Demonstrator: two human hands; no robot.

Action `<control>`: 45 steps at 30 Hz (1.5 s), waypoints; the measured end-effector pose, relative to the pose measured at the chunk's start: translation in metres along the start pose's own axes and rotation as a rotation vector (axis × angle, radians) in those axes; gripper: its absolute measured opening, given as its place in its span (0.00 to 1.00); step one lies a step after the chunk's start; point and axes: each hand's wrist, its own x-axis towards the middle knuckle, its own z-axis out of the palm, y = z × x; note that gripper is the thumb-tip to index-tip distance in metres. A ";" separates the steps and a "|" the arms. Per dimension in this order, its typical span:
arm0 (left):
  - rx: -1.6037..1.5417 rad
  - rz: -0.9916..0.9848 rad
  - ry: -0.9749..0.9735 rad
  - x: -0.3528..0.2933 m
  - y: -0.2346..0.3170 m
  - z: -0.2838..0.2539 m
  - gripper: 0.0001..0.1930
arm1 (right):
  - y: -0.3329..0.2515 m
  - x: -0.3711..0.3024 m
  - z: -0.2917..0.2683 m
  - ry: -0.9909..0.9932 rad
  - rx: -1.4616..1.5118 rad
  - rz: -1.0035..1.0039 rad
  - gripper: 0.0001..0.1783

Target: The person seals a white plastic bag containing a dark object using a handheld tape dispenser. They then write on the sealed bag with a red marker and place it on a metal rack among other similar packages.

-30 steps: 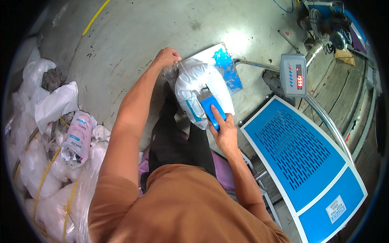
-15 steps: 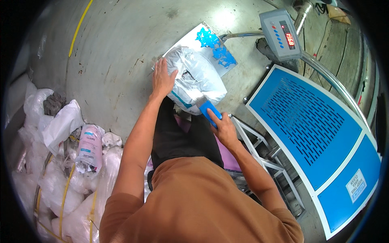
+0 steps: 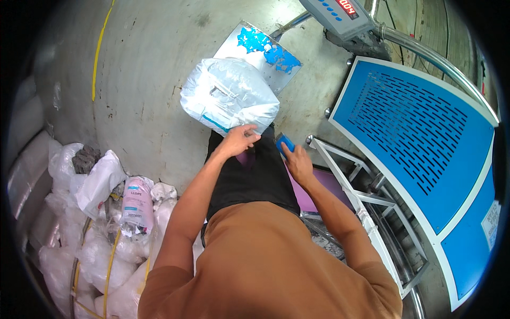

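A large blue slotted panel (image 3: 409,127) with a white border slopes at right. Left of it, the bulging white plastic sack (image 3: 231,90) covers the near part of a paint-flaked metal plate (image 3: 271,56), below a grey digital weighing indicator (image 3: 340,18). The left hand (image 3: 239,140), fingers half curled, meets the sack's near edge; whether its grip pinches the plastic, I cannot tell. The right hand (image 3: 299,162) has its grip closed around a small blue hand tool (image 3: 285,142), apart from the sack.
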 end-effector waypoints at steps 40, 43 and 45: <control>-0.802 -0.255 -0.247 -0.085 -0.001 -0.022 0.39 | -0.105 0.025 -0.129 -0.144 1.497 0.381 0.33; -0.914 -0.236 -0.275 -0.076 -0.006 -0.032 0.34 | -0.131 0.031 -0.147 -0.182 1.205 0.215 0.34; -0.957 -0.172 -0.262 -0.066 -0.019 -0.039 0.28 | -0.146 0.035 -0.151 -0.146 1.023 0.107 0.34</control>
